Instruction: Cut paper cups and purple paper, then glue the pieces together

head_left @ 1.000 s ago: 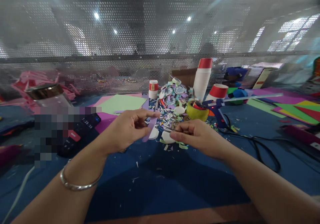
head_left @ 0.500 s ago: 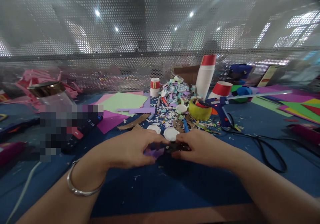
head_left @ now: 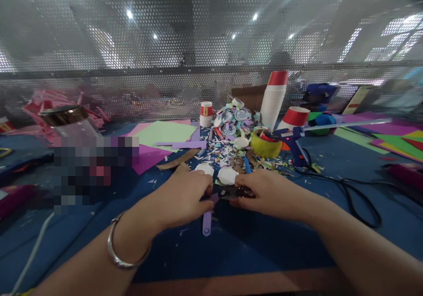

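My left hand [head_left: 185, 196], with a silver bangle at the wrist, pinches a purple paper strip [head_left: 206, 225] that hangs toward the front of the blue table [head_left: 185, 260]. To its right my right hand [head_left: 264, 194] is closed on a small dark object [head_left: 243, 193], too blurred to name. Two white round discs [head_left: 228, 176] [head_left: 205, 169] lie just beyond my fingers. A blue stick [head_left: 247, 164] lies behind my right hand. Paper scraps [head_left: 221, 155] are scattered farther back.
Behind stand a pile of decorated discs [head_left: 236, 117], stacked paper cups [head_left: 273, 102], yellow tape [head_left: 266, 145] and a blue glue gun [head_left: 295, 144] with a black cord [head_left: 350, 190]. Coloured paper [head_left: 168, 133] and a gold-lidded jar [head_left: 64, 116] are at the left. A perforated metal screen [head_left: 191, 35] rises behind.
My left hand has drawn slightly away from my right, and the purple strip now points down toward the table's front edge. My right hand has hardly moved.
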The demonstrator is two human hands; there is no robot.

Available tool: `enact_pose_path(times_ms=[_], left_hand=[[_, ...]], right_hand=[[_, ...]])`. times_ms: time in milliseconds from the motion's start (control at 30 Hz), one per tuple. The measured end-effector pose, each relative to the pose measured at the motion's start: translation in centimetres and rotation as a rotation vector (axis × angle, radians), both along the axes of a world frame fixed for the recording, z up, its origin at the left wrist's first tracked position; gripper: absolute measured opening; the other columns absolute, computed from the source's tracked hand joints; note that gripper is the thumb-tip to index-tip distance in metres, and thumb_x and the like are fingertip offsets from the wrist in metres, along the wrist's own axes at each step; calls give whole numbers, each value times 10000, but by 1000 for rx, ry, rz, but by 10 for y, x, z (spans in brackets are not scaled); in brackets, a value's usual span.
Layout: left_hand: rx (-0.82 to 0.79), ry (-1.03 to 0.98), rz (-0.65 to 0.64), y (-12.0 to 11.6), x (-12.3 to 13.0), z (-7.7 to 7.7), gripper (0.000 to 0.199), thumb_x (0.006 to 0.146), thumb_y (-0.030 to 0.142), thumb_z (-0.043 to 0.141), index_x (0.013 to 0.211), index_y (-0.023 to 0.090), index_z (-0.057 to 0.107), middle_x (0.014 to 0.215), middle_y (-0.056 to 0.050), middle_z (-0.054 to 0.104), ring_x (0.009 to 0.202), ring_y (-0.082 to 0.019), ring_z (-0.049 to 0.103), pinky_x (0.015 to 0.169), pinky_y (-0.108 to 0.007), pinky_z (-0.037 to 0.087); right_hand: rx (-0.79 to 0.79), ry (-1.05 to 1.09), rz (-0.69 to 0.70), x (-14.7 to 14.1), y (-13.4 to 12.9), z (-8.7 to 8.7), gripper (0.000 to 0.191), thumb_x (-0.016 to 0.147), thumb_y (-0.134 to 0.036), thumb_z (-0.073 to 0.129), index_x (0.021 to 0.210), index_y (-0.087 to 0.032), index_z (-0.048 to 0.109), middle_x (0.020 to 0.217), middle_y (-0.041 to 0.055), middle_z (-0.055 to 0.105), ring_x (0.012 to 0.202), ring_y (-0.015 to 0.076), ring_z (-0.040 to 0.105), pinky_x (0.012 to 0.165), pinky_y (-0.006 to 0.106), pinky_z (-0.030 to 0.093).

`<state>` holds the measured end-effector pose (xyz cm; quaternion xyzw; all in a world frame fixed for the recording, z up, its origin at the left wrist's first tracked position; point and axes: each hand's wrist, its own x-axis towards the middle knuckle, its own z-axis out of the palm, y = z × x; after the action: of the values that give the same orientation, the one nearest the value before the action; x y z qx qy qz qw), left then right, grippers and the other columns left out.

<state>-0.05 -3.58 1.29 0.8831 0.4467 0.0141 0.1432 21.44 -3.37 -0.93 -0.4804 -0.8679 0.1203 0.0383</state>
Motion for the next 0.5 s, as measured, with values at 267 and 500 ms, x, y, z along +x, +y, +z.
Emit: enact_pose_path(times_ms=[267, 500], left_hand=[[-94, -62, -4, 6, 3, -7, 92, 779, 238, 594, 821, 175, 647, 813, -41, 643, 649, -154, 544, 545, -265, 324], [-150, -105, 44, 6, 4, -5, 55, 758, 216, 600, 791, 180, 626, 645, -1, 615, 545, -136, 518, 500, -264, 272]], right_hand=[[21, -4, 7, 0, -1, -1, 214, 832, -352, 639, 716, -185, 574, 627, 14, 594, 559, 136, 502, 507, 266, 185], [3, 12, -3, 0, -1, 1, 243, 836, -372, 634, 700, -184, 564, 616, 10, 588, 545, 128, 479, 506, 265, 179]])
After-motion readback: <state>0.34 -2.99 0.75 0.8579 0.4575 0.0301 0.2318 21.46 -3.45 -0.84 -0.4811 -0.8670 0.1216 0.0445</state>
